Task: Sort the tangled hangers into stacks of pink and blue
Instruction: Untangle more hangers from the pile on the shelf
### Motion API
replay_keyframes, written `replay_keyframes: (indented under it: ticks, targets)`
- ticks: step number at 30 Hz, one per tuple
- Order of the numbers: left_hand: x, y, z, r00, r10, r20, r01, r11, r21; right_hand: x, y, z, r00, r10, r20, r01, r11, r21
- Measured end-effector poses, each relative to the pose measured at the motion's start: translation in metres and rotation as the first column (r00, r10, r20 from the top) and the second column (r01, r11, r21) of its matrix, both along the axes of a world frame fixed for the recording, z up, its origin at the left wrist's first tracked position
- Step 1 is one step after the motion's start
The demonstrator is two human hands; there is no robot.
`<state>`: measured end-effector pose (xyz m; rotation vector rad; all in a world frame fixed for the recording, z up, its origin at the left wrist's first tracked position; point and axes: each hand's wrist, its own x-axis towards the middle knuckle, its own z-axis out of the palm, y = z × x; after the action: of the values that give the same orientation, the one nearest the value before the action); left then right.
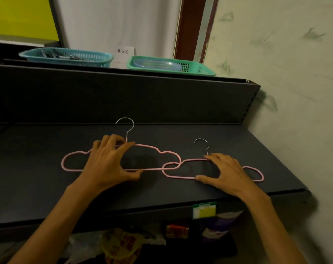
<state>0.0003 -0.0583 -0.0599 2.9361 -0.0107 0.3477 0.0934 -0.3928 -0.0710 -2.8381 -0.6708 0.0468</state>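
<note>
While each hand grasps a pink hanger, left hand (106,164) and right hand (224,173), their ends overlap between.

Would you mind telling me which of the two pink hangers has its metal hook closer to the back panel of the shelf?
The left pink hanger, held by the left hand; its hook reaches the back panel, while the right pink hanger sits nearer the front edge.
</note>
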Motion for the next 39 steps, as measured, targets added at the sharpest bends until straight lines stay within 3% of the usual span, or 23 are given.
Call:
replay_keyframes:
  ticks: [13, 17, 26, 32, 39]
  targets:
    - [-0.014, -0.037, 0.004, 0.999, 0.034, 0.0, -0.034, 0.997, -0.071, 0.016, -0.011, 0.009, 0.993, 0.102, -0.062, -0.093, 0.986, 0.139]
    - [-0.015, -0.031, 0.002, 0.998, 0.068, 0.017, -0.068, 0.998, -0.002, 0.016, -0.01, 0.005, 0.993, 0.114, -0.014, -0.11, 0.98, 0.168]
    - [-0.038, -0.015, 0.005, 0.993, 0.103, 0.053, -0.099, 0.992, -0.074, 0.015, 0.001, 0.002, 0.985, 0.138, 0.102, -0.157, 0.966, 0.207]
    - [-0.068, 0.016, 0.009, 0.978, 0.156, 0.14, -0.155, 0.988, -0.021, 0.005, 0.037, 0.012, 0.952, 0.22, 0.213, -0.261, 0.947, 0.189]
    - [-0.129, 0.084, 0.011, 0.942, 0.283, 0.182, -0.28, 0.959, -0.044, -0.022, 0.123, 0.02, 0.923, 0.307, 0.23, -0.345, 0.927, 0.147]
